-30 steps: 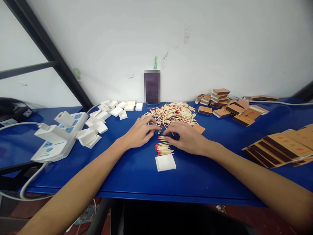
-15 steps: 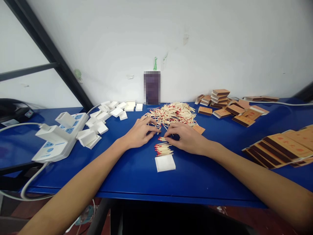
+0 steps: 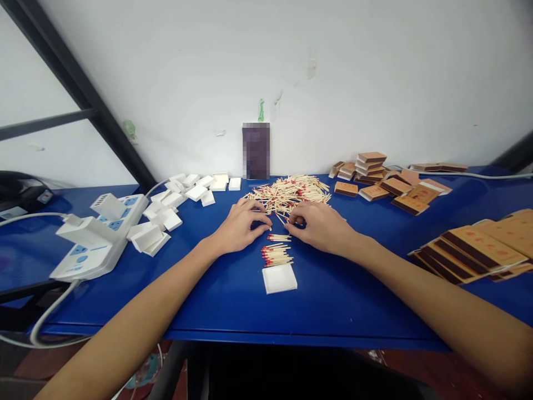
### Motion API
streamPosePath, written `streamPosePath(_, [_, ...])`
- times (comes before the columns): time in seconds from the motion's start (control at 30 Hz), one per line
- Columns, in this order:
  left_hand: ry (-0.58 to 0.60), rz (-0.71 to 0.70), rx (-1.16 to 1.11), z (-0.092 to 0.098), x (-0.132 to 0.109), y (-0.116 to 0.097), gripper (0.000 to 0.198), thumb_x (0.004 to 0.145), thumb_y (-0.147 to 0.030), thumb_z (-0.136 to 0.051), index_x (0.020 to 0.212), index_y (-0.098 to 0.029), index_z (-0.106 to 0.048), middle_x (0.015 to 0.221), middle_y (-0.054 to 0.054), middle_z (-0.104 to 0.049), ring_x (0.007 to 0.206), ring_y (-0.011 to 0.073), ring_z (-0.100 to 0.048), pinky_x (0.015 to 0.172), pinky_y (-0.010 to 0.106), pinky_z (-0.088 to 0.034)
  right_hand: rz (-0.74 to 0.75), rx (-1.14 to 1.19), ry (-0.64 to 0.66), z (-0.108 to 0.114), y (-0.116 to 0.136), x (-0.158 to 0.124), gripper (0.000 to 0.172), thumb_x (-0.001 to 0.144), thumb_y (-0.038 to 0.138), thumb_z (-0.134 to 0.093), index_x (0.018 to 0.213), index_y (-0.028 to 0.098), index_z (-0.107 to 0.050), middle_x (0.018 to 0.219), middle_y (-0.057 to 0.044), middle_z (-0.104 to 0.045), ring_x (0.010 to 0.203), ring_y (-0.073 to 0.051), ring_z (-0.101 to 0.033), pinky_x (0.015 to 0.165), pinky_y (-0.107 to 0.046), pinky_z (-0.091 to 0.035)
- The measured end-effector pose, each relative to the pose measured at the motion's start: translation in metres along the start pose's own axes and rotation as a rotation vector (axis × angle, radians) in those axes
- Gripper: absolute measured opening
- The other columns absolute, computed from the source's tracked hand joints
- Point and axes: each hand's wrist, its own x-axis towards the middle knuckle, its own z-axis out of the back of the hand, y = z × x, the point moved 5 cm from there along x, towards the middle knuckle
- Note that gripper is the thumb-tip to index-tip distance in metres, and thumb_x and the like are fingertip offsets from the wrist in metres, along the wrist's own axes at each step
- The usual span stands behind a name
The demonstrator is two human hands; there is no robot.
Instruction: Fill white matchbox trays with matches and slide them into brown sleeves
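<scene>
Your left hand (image 3: 239, 226) and right hand (image 3: 320, 225) face each other at the near edge of the match pile (image 3: 297, 189), palms down on the blue desk (image 3: 233, 305). Left fingers: curled, thumb and forefinger tips close together beside a match end; cannot tell if they pinch it. Right fingers: bent inward, tips close together by loose matches; grip cannot be told.

Nearer you, between the forearms: a small match row (image 3: 278, 238), heads left, then a larger match row (image 3: 277, 256), just beyond a white tray (image 3: 280, 279).

Handling (judged): each match very light, stiff, thin, apt to roll and to snap if bent. Take hold mid-stick, lightly, clear of the red heads; for a bunch, press along both sides.
</scene>
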Motion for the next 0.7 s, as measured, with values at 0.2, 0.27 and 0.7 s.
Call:
streamPosePath(0.2, [-0.050,0.026,0.034,-0.005,0.006,-0.005,0.014,0.092,-0.031,-0.061,0.094,-0.026,-0.074,0.116,0.004,-0.057,0.113,0.0255,-0.045,0.100,0.046,-0.035,-0.007,-0.044,-0.037,-0.004,0.001,0.008,0.018,0.085,0.032,-0.060,0.073,0.020,-0.067,0.079,-0.005,-0.067,0.077,-0.020,-0.058,0.064,-0.031,-0.037])
streamPosePath(0.27, [-0.052,0.031,0.042,-0.006,0.008,-0.006,0.014,0.092,-0.031,-0.061,0.094,-0.026,-0.074,0.117,0.004,-0.057,0.113,0.0259,-0.045,0.099,0.046,-0.036,0.022,-0.042,-0.036,-0.005,0.002,0.010,0.016,0.085,0.026,-0.058,0.075,0.019,-0.068,0.080,-0.005,-0.067,0.079,-0.020,-0.059,0.068,-0.031,-0.038])
streamPosePath(0.7, [-0.081,-0.002,0.013,0.002,0.004,-0.004,0.015,0.093,-0.032,-0.059,0.099,-0.026,-0.071,0.115,0.004,-0.059,0.111,0.0247,-0.046,0.094,0.042,-0.037,0.135,0.047,-0.069,-0.001,0.006,0.007,0.013,0.085,0.023,-0.058,0.085,0.019,-0.071,0.077,-0.004,-0.065,0.077,-0.019,-0.058,0.071,-0.032,-0.041])
